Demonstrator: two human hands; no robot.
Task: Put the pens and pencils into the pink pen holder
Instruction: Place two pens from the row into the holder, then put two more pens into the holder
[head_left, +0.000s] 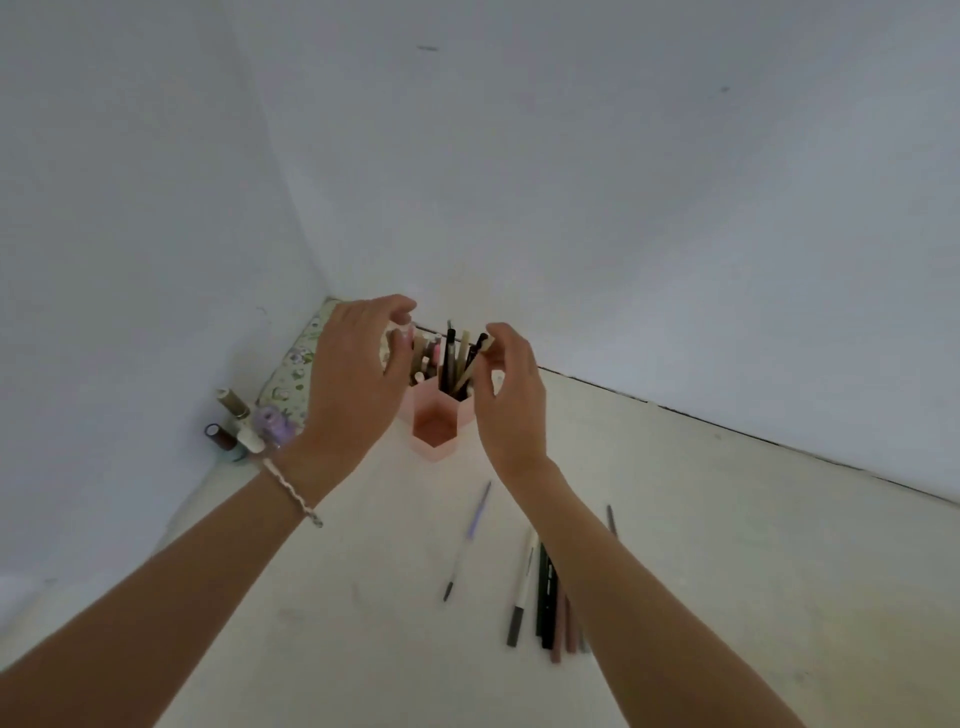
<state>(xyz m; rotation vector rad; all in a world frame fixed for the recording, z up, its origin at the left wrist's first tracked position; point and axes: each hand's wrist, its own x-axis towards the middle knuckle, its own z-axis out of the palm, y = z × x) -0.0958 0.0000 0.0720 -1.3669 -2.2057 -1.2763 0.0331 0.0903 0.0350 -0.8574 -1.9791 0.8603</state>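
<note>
The pink pen holder (434, 427) stands near the wall, made of hexagonal cells; its front cell is empty, the back cells hold several pens and pencils (451, 358). My left hand (358, 379) hovers at the holder's left side, fingers curled and spread, holding nothing I can see. My right hand (511, 400) is at the holder's right side, fingertips pinched on the top of a beige pen (470, 366) that leans in a back cell. On the table nearer me lie a lilac-and-white pen (467, 540) and a cluster of several dark, white and mauve pens (545, 597).
A floral fabric pencil case (296, 364) lies in the corner behind my left hand. Small bottles and a purple-topped item (239, 421) stand at the left wall. White walls close in at the back and left. A thin grey pencil (612, 519) lies beside my right forearm.
</note>
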